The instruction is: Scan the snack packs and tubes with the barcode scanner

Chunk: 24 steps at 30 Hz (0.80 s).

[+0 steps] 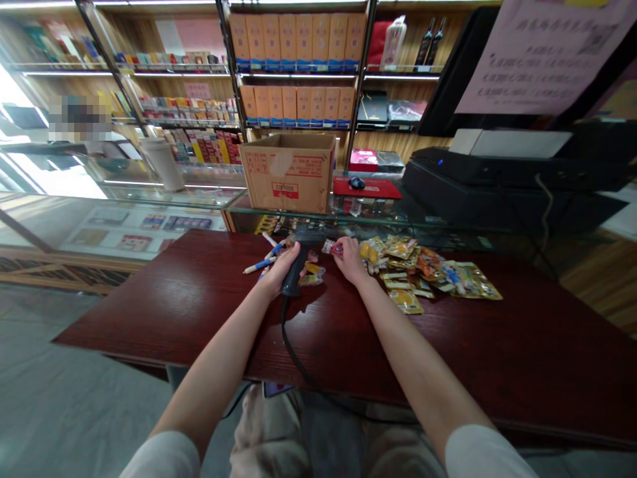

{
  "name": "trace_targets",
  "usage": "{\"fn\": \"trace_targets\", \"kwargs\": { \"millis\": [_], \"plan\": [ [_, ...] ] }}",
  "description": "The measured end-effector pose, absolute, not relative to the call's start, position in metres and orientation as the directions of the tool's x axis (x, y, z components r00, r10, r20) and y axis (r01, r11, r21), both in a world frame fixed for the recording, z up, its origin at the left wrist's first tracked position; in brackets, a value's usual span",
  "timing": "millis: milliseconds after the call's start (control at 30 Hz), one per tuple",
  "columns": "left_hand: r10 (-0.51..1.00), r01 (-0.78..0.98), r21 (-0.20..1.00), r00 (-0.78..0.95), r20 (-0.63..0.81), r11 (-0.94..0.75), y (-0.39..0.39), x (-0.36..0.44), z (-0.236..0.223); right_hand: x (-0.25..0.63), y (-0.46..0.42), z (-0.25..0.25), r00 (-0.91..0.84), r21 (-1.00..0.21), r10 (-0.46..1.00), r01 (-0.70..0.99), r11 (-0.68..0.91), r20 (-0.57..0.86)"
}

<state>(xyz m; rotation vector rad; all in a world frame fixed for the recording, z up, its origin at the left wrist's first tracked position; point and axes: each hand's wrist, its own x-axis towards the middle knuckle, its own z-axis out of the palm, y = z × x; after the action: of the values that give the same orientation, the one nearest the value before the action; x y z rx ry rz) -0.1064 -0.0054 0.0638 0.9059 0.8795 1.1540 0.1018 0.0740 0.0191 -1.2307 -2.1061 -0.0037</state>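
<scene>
My left hand (279, 269) is wrapped round the grip of a dark handheld barcode scanner (300, 259), whose cable runs down off the table's front edge. The scanner head points right. My right hand (350, 259) pinches a small red snack packet (330, 248) just in front of the scanner. Under the scanner lie one or two more small packets (313, 273). A heap of yellow and orange snack packets (428, 272) lies right of my right hand on the dark red wooden table (199, 312).
Two or three pens (263, 260) lie left of my left hand. Behind the table stands a glass counter with a cardboard box (290, 171), a white cup (162, 162), a red mat with a mouse (365, 186) and a black register (502, 172). Stocked shelves fill the back wall.
</scene>
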Motion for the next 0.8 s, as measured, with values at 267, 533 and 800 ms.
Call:
{"fn": "trace_targets", "kwargs": {
  "millis": [267, 533, 800],
  "plan": [
    [0.96, -0.173, 0.977, 0.27, -0.072, 0.122, -0.001, -0.108, 0.051, 0.104, 0.076, 0.019, -0.282, -0.274, 0.735, 0.798, 0.536, 0.617],
    [0.957, -0.109, 0.991, 0.285, -0.048, 0.082, -0.001, -0.108, 0.052, 0.102, 0.074, 0.019, -0.238, -0.189, 0.755, 0.882, 0.431, 0.611],
    [0.991, -0.121, 0.99, 0.121, -0.058, 0.073, 0.01, -0.139, 0.06, 0.104, 0.067, 0.02, -0.137, -0.149, 0.843, 0.957, 0.248, 0.519]
  ]
}}
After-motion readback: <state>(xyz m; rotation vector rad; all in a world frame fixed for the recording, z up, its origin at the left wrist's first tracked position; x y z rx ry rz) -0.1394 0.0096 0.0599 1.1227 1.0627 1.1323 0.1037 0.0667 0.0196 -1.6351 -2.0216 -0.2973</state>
